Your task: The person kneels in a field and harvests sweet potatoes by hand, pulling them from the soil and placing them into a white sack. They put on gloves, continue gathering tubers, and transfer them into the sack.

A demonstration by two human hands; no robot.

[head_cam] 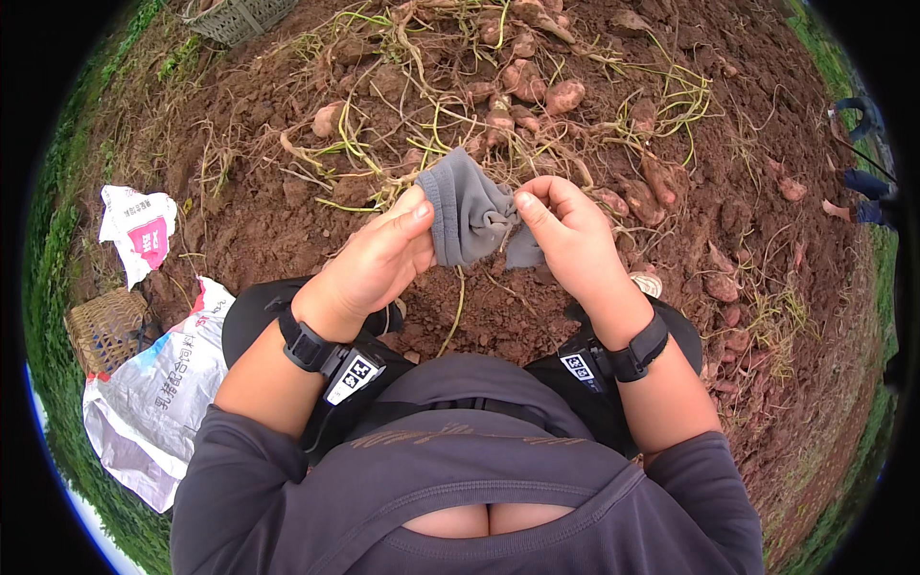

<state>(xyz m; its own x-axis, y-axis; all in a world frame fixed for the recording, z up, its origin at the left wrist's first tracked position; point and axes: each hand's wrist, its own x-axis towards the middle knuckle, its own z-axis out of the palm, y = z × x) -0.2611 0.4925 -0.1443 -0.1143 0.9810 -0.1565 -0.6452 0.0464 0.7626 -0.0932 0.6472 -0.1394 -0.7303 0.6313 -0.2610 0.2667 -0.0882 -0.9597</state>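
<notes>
A grey cloth piece (467, 212) with a stitched band along its opening is stretched between my hands, above the soil. Whether it is a glove or a sleeve, I cannot tell. My left hand (384, 248) is at the banded opening, its thumb outside and its other fingers partly hidden by the cloth. On the opposite side, my right hand (575, 233) pinches the gathered fabric between thumb and fingers. Just beyond lie dug-up sweet potatoes (525, 80) among tangled vines (424, 79).
Left of me lie a large woven feed sack (158, 410) with printing, a smaller torn sack piece (140, 233) and a bamboo basket (108, 330). Another basket (241, 18) stands at the far left. More sweet potatoes (722, 287) lie right. A person (866, 183) is at the right edge.
</notes>
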